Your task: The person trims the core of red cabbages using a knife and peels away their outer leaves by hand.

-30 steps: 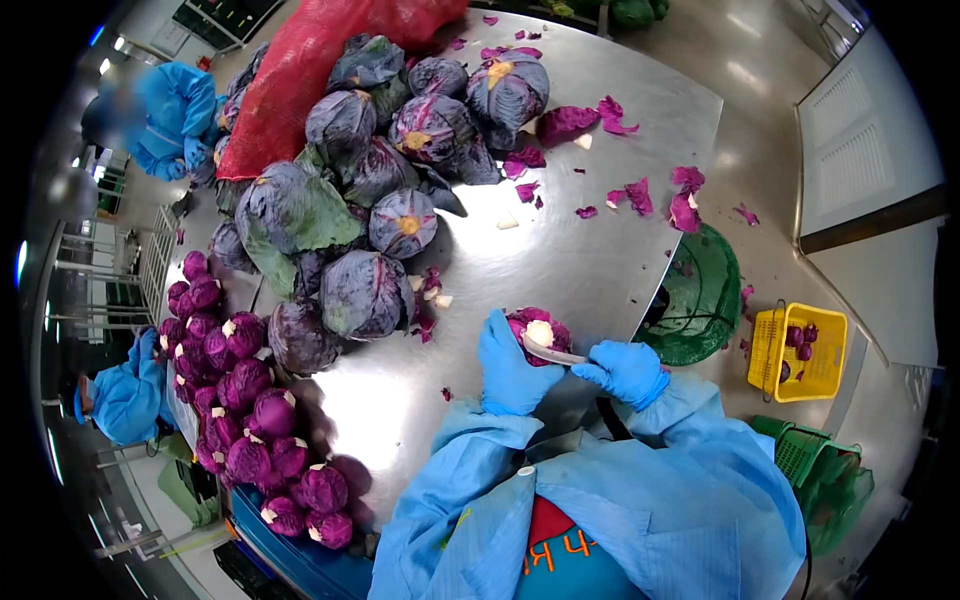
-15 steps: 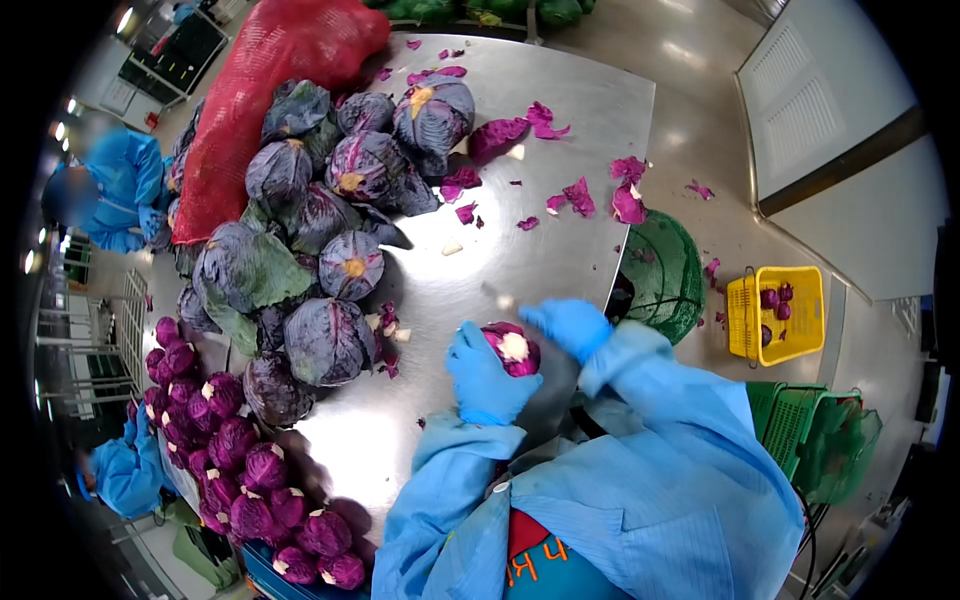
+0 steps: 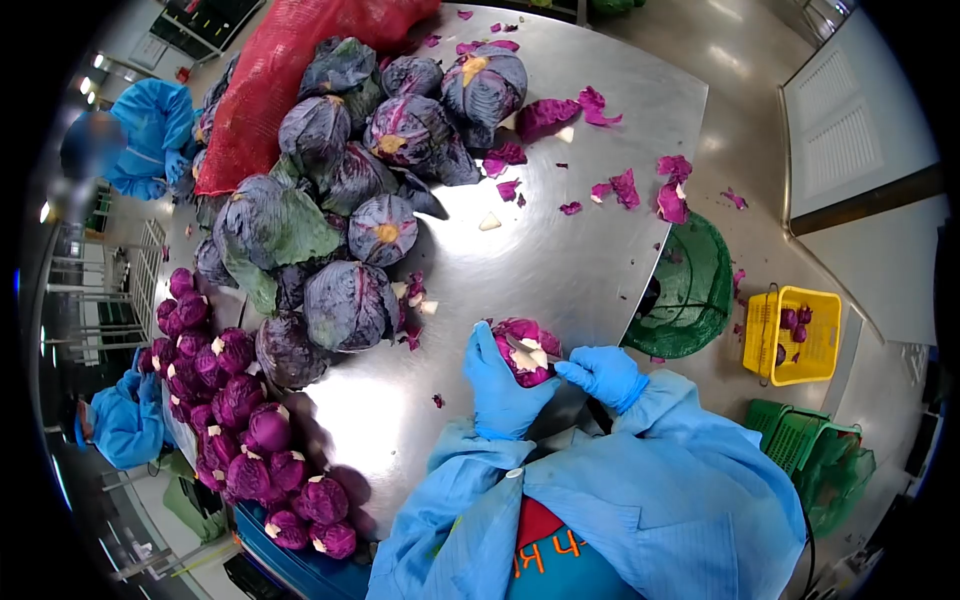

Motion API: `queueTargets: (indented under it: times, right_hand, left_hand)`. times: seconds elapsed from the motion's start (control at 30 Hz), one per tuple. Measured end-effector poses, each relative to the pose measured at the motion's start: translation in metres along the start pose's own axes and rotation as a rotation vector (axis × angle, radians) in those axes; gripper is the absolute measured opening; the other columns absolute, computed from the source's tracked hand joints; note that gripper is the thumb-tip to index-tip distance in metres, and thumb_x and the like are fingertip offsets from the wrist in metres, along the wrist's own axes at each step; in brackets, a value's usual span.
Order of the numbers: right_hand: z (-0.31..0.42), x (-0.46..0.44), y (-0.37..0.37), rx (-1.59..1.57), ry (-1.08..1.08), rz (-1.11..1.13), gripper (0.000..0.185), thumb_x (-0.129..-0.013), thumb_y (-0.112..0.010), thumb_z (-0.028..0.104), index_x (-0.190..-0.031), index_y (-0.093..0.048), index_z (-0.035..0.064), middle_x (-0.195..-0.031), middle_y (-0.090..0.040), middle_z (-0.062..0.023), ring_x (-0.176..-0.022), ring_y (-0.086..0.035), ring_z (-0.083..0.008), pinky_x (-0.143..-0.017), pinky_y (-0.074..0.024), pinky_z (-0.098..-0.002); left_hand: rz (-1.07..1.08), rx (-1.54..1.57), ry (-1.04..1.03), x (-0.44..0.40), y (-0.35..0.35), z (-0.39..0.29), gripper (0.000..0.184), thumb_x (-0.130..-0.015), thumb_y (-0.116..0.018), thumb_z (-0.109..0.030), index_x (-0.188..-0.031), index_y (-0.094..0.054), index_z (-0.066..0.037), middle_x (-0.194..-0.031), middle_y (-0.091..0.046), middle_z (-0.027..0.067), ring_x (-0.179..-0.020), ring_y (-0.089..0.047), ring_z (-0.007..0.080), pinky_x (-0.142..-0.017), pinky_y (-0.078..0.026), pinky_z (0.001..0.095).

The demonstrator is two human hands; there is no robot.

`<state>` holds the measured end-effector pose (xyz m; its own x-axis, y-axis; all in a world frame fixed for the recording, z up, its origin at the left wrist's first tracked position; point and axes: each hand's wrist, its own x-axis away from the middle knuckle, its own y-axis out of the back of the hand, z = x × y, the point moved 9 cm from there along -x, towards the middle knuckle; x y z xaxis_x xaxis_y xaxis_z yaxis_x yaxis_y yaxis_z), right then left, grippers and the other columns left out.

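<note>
My left hand (image 3: 503,392), in a blue glove, is wrapped round a red cabbage (image 3: 533,330) from its left and lower side. The cabbage's pale cut stem faces up. My right hand (image 3: 606,378), also gloved in blue, grips a small knife (image 3: 521,347) by the handle. Its blade lies across the cabbage at the pale stem. Left of my hands, several untrimmed cabbages (image 3: 345,305) with dull outer leaves are heaped on the metal table (image 3: 480,270). Nearer the left edge is a pile of glossy peeled cabbages (image 3: 238,400).
Purple leaf scraps (image 3: 548,118) litter the table. A red mesh sack (image 3: 270,110) lies behind the heap. Right of the table stand a green mesh-lined bin (image 3: 690,290), a yellow basket (image 3: 795,370) and green crates (image 3: 785,435). Co-workers in blue (image 3: 150,135) are at left.
My right hand has brought the knife from above and right of the cabbage down onto its stem. My left hand keeps hold of the cabbage. The whole view has shifted.
</note>
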<state>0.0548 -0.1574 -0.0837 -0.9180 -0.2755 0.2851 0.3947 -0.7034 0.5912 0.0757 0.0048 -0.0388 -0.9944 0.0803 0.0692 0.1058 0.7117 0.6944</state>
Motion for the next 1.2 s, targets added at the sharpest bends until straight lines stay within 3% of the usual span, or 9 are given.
queueTargets:
  times: [0.27, 0.5, 0.6, 0.8, 0.9, 1.0, 1.1, 1.2]
  right_hand:
    - [-0.008, -0.032, -0.002, -0.096, 0.223, 0.147, 0.052, -0.094, -0.050, 0.054, -0.072, -0.063, 0.0083, -0.069, -0.062, -0.0172, -0.066, -0.061, -0.0383, -0.063, -0.0489, -0.0446]
    - [-0.004, -0.047, 0.000, 0.095, 0.025, 0.149, 0.065, -0.092, -0.040, 0.067, -0.078, -0.068, 0.0105, -0.071, -0.064, -0.0173, -0.066, -0.062, -0.0380, -0.065, -0.0504, -0.0454]
    - [0.004, -0.040, 0.002, -0.067, -0.149, 0.264, 0.066, -0.092, -0.036, 0.068, -0.080, -0.068, 0.0114, -0.072, -0.065, -0.0160, -0.067, -0.063, -0.0374, -0.065, -0.0510, -0.0461]
    - [0.005, -0.045, 0.014, 0.419, -0.002, -0.100, 0.058, -0.092, -0.043, 0.063, -0.080, -0.065, 0.0111, -0.067, -0.061, -0.0137, -0.068, -0.064, -0.0347, -0.063, -0.0512, -0.0437]
    - [0.008, -0.039, 0.012, 0.121, 0.120, -0.143, 0.053, -0.092, -0.048, 0.061, -0.082, -0.063, 0.0109, -0.070, -0.062, -0.0133, -0.068, -0.065, -0.0341, -0.062, -0.0514, -0.0426]
    - [0.021, -0.031, 0.038, -0.084, 0.000, -0.277, 0.056, -0.089, -0.050, 0.064, -0.085, -0.061, 0.0097, -0.078, -0.064, -0.0136, -0.069, -0.064, -0.0356, -0.064, -0.0516, -0.0442]
    - [0.047, -0.051, 0.044, -0.140, 0.196, -0.188, 0.048, -0.086, -0.058, 0.056, -0.090, -0.062, 0.0086, -0.083, -0.065, -0.0143, -0.074, -0.064, -0.0362, -0.067, -0.0520, -0.0443]
    - [0.048, -0.063, 0.030, 0.176, 0.011, 0.015, 0.040, -0.081, -0.063, 0.045, -0.096, -0.064, 0.0078, -0.086, -0.065, -0.0163, -0.080, -0.064, -0.0376, -0.071, -0.0516, -0.0452]
  left_hand:
    - [0.005, -0.028, -0.012, -0.005, -0.005, -0.002, 0.122, -0.053, -0.090, -0.033, -0.145, -0.022, 0.007, -0.141, -0.033, 0.0296, -0.127, -0.036, 0.0437, -0.107, -0.032, 0.0497]
    - [0.000, -0.030, 0.069, -0.010, -0.004, 0.003, 0.122, -0.051, -0.090, -0.034, -0.144, -0.023, 0.007, -0.139, -0.035, 0.0292, -0.126, -0.038, 0.0434, -0.107, -0.033, 0.0497]
    - [0.010, -0.017, 0.070, -0.015, -0.006, 0.003, 0.122, -0.050, -0.090, -0.035, -0.144, -0.023, 0.007, -0.138, -0.035, 0.0290, -0.125, -0.039, 0.0428, -0.106, -0.033, 0.0496]
    - [0.019, -0.014, 0.077, -0.016, -0.004, -0.001, 0.122, -0.049, -0.090, -0.035, -0.144, -0.024, 0.006, -0.136, -0.036, 0.0286, -0.123, -0.041, 0.0422, -0.105, -0.035, 0.0497]
    - [0.011, 0.031, 0.089, -0.016, 0.001, -0.001, 0.120, -0.050, -0.090, -0.034, -0.143, -0.025, 0.006, -0.134, -0.038, 0.0286, -0.122, -0.042, 0.0429, -0.103, -0.036, 0.0497]
    - [-0.021, 0.007, 0.054, -0.013, 0.003, 0.003, 0.117, -0.050, -0.089, -0.033, -0.142, -0.028, 0.005, -0.133, -0.039, 0.0292, -0.120, -0.043, 0.0439, -0.102, -0.037, 0.0503]
    - [-0.066, -0.085, 0.004, -0.009, 0.002, -0.011, 0.114, -0.050, -0.089, -0.033, -0.140, -0.031, 0.004, -0.134, -0.038, 0.0301, -0.121, -0.042, 0.0445, -0.101, -0.038, 0.0515]
    - [-0.069, -0.165, -0.050, -0.006, 0.000, -0.021, 0.114, -0.049, -0.090, -0.033, -0.140, -0.033, 0.003, -0.134, -0.038, 0.0312, -0.120, -0.042, 0.0458, -0.099, -0.039, 0.0531]
